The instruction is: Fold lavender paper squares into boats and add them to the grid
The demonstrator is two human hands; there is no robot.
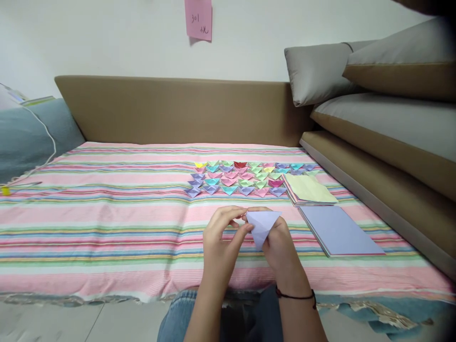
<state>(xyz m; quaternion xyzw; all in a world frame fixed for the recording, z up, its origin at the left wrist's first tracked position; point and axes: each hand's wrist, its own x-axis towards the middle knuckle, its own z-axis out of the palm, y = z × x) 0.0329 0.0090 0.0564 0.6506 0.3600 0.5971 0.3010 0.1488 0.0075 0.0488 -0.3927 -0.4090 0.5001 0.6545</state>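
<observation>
A lavender sheet of folded paper (262,226), now a triangle pointing down, is held up between my two hands above the striped cloth. My left hand (226,230) pinches its left corner between thumb and fingers. Behind its right side, my right hand (280,240) grips the paper; some of those fingers are hidden by it. Beyond my hands, rows of small folded paper boats (245,183) in many colours stand on the cloth.
Right of the boats lie a stack of square papers with pale yellow on top (313,189) and a larger lavender-topped stack (340,230). Grey-brown cushions (392,118) are piled at the right. A white cable (50,135) and small yellow object (5,190) are far left.
</observation>
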